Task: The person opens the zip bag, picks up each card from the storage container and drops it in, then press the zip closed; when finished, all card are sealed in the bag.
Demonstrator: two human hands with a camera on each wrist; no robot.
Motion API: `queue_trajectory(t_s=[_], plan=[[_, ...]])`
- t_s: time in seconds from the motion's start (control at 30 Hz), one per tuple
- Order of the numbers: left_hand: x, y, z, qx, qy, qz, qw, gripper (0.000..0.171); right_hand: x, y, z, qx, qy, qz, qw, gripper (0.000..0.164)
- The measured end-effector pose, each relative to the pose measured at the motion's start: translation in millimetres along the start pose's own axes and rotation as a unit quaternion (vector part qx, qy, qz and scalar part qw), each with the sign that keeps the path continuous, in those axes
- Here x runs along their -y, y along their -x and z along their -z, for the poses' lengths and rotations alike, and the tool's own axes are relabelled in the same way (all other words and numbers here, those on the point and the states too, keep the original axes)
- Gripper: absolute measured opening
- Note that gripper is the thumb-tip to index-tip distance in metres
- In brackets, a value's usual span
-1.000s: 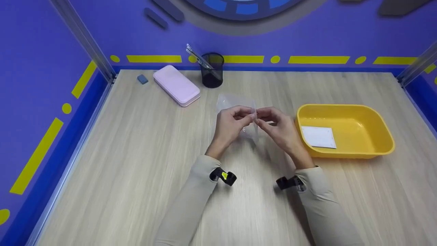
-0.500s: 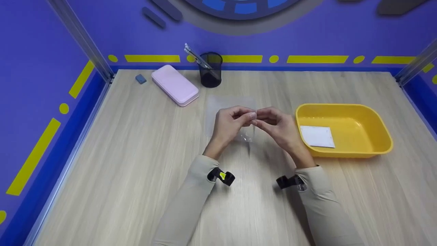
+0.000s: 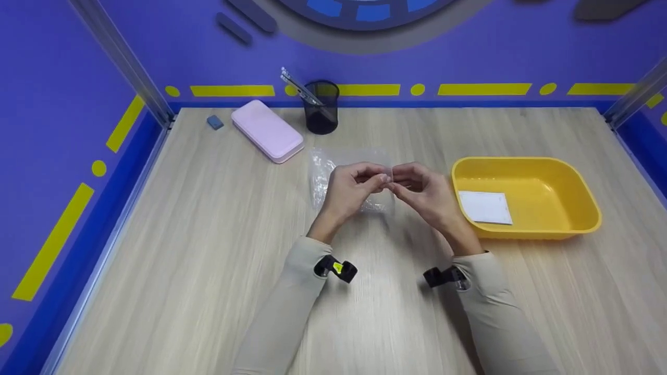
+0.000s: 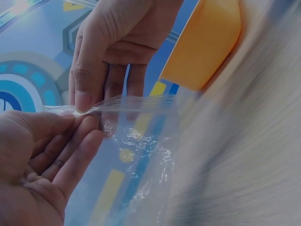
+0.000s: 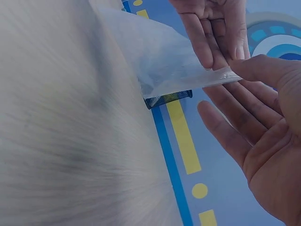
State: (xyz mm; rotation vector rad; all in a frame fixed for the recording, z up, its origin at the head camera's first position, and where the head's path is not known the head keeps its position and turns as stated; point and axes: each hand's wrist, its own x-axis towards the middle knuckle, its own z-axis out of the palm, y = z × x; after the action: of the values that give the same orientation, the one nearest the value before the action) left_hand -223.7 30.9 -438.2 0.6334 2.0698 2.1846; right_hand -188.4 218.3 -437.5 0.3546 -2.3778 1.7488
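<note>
A clear zip-top plastic bag [image 3: 321, 174] is between my two hands over the middle of the table. My left hand [image 3: 348, 188] pinches its top edge between thumb and fingers. Close against it, my right hand [image 3: 426, 194] pinches the same edge, thumb tip near the left thumb. In the left wrist view the ridged zip strip [image 4: 141, 103] runs along the top, and the see-through body of the bag [image 4: 146, 160] hangs below. The right wrist view shows the bag [image 5: 155, 54] spreading away beyond the fingertips. Part of it is hidden behind my left hand in the head view.
A yellow bin [image 3: 542, 198] stands to the right, holding a white square item [image 3: 485, 207]. At the back are a black mesh cup [image 3: 322, 112] with pens, a pink case [image 3: 267, 131] and a small blue-grey block [image 3: 214, 122]. Walls border the table.
The bag's loose body has shifted leftward and spread out, with more of it showing left of my left hand. Both hands keep their pinch on the edge and have barely moved.
</note>
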Motion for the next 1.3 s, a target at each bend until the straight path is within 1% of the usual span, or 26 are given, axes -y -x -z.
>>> queue_trajectory(t_s=[0.27, 0.53, 0.77, 0.9, 1.07, 1.17, 1.23, 1.3], plan=[[-1.1, -0.5, -1.5, -0.02, -0.002, -0.007, 0.9998, 0.011, 2.6, 0.4, 0.3, 0.0, -0.009, 0.008, 1.0, 0.026], [-2.1, 0.3, -5.7, -0.047, -0.007, -0.015, 0.9987, 0.007, 4.3, 0.2, -1.7, -0.005, 0.047, 0.026, 0.999, 0.025], [-2.5, 1.2, -7.6, -0.052, -0.001, -0.014, 0.9986, 0.008, 5.0, 1.0, -0.9, 0.004, 0.075, 0.042, 0.996, 0.029], [-2.8, 1.5, -8.1, -0.047, -0.005, -0.019, 0.9987, 0.009, 4.4, 1.4, -1.3, -0.017, 0.088, 0.052, 0.995, 0.023], [-3.6, 1.8, -7.3, -0.052, -0.006, -0.016, 0.9985, 0.008, 3.5, 1.5, -2.4, -0.053, 0.067, 0.048, 0.995, 0.011], [-4.4, 1.8, -6.6, -0.056, -0.005, -0.011, 0.9984, 0.009, 4.5, 1.7, -3.1, -0.06, 0.039, 0.036, 0.997, 0.009], [-4.6, 2.0, -5.9, -0.055, -0.017, -0.008, 0.9983, 0.01, 5.0, 1.6, -3.1, -0.061, 0.021, 0.031, 0.997, 0.009], [-4.7, 2.0, -5.4, -0.055, -0.042, -0.01, 0.9975, 0.011, 5.6, 1.5, -3.0, -0.065, 0.011, 0.03, 0.997, 0.009]])
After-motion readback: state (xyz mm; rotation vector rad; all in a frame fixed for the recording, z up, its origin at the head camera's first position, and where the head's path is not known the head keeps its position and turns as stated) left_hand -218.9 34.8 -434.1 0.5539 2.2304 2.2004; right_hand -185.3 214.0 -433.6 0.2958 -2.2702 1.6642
